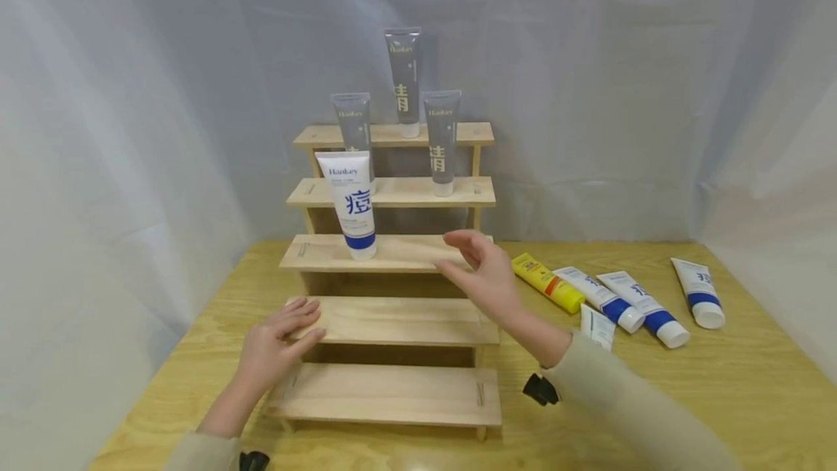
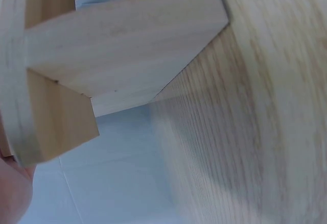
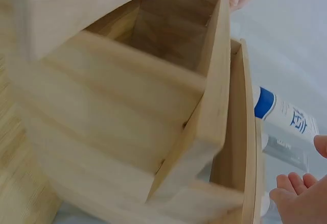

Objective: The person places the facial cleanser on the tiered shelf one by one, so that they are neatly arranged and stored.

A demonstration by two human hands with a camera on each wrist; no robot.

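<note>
My left hand [image 1: 275, 344] rests on the left end of the second-lowest step of a wooden stepped rack [image 1: 392, 318], fingers fairly straight. Beside the right end of the middle step, my right hand [image 1: 487, 275] holds nothing; its thumb and fingers are spread apart. A white tube with a blue band [image 1: 349, 202] stands on that step's left part, cap down. Behind it, partly hidden, is a grey tube [image 1: 353, 122] on the step above. Another grey tube [image 1: 443, 140] stands to its right, and a third grey tube [image 1: 403, 78] is on the top step.
Right of the rack, a yellow tube [image 1: 548, 282] lies on the wooden table [image 1: 732, 398] beside white-and-blue tubes [image 1: 644, 307]. A smaller white tube [image 1: 597, 327] lies partly behind my right forearm. Another white tube [image 1: 697, 289] lies farther right. Pale sheeting [image 1: 588, 129] hangs behind.
</note>
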